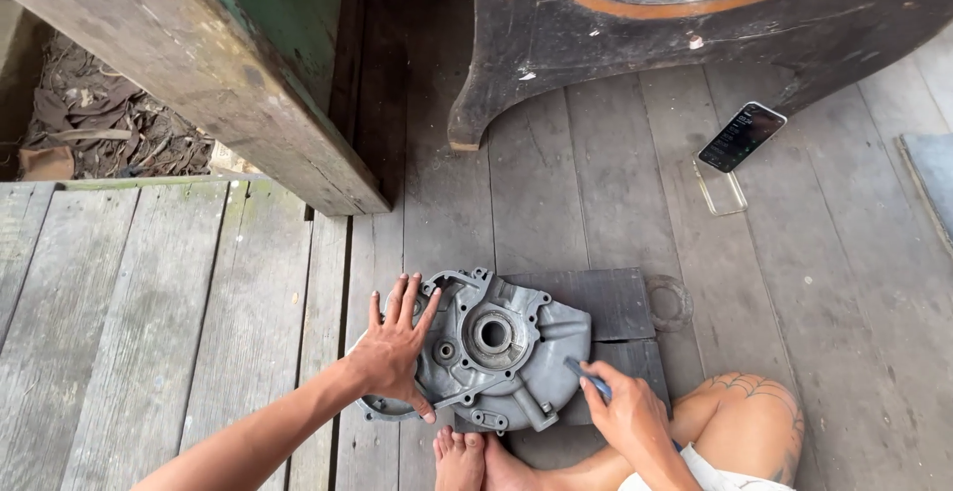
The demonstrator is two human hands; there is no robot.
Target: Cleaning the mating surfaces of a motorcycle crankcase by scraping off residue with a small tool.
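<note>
arms: bare, no sleeves | feet [459, 458]: bare | shorts [707, 473]: white | knee [751, 389]: line tattoo

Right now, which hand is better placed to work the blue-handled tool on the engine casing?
Right, probably. The right hand holds the blue-handled tool with its tip at the grey engine casing. The left hand lies flat on the casing's left side, fingers spread, steadying it.

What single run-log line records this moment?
left hand: flat on grey engine casing | right hand: holds blue-handled tool at casing edge | casing on dark board
</note>
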